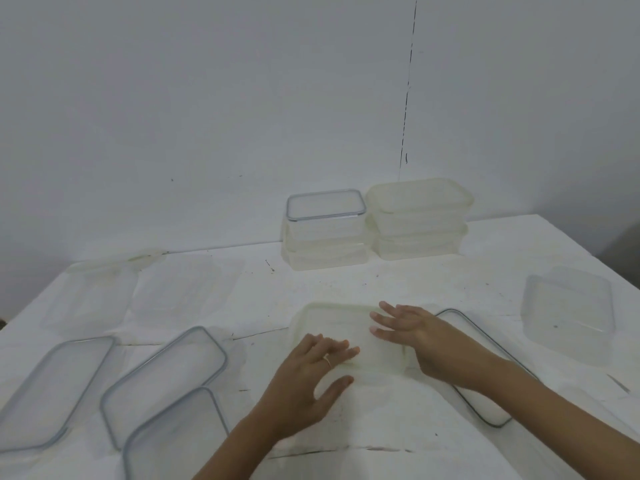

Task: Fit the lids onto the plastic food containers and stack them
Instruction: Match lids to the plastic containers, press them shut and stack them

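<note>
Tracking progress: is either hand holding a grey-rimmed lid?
No, the left hand and right hand both press flat on the yellowish lid in the middle.

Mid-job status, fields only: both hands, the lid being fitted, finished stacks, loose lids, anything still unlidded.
left hand: fingers resting on near-left part of pale yellowish rectangular plastic lid
right hand: flat on the same lid's right side
back-left stack: two high, grey-rimmed lid on top
back-right stack: two high, yellowish lids
loose grey-rimmed clear lids: three at left, one under right forearm
unlidded clear plastic container: far right, apart
</note>
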